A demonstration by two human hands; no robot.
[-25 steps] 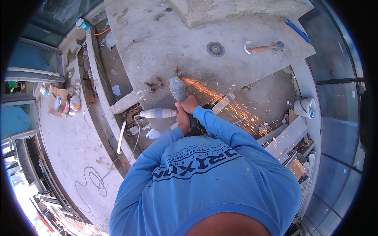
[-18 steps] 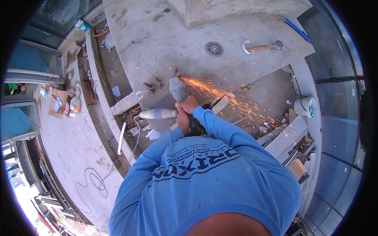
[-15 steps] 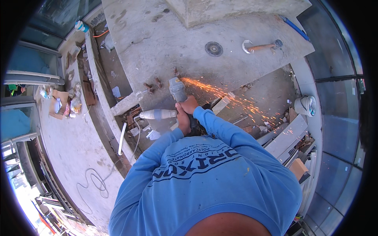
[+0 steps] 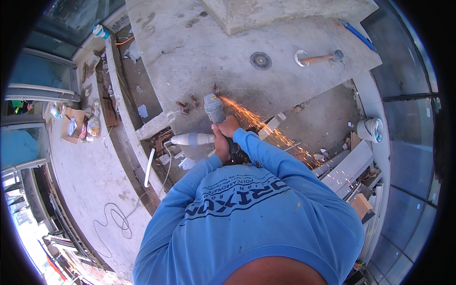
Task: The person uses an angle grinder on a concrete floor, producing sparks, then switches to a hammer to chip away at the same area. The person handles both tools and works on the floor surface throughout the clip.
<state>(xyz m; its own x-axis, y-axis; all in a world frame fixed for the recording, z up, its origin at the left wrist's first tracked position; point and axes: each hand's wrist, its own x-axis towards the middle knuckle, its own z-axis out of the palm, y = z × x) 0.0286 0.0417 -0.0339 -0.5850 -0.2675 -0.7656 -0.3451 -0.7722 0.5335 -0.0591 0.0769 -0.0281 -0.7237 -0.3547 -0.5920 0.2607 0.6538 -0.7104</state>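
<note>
Both of my hands are closed around an angle grinder [image 4: 214, 109] with a grey head and a dark body. My right hand [image 4: 230, 126] grips it just behind the head, and my left hand [image 4: 221, 146] wraps the body nearer my chest. The grinder's head meets a short rusty metal stub [image 4: 216, 89] standing up from a concrete slab [image 4: 209, 52]. Orange sparks [image 4: 266, 126] stream from there toward the lower right. Two more rusty stubs, one of them a bent stub [image 4: 181, 106], stand to the left. The grinder's disc is mostly hidden.
A round disc [image 4: 261, 61], a hammer [image 4: 319, 59] and a blue tool [image 4: 358, 35] lie on the slab. Left of my hands is a taped cable joint [image 4: 192, 139] with a grey cord [image 4: 118, 221]. A white bucket [image 4: 369, 129], metal lengths [image 4: 349, 166] and rubble are at right.
The spark stream has swung to a steeper downward slant and looks denser. My hands and the grinder hold nearly the same place, while the whole view has shifted slightly.
</note>
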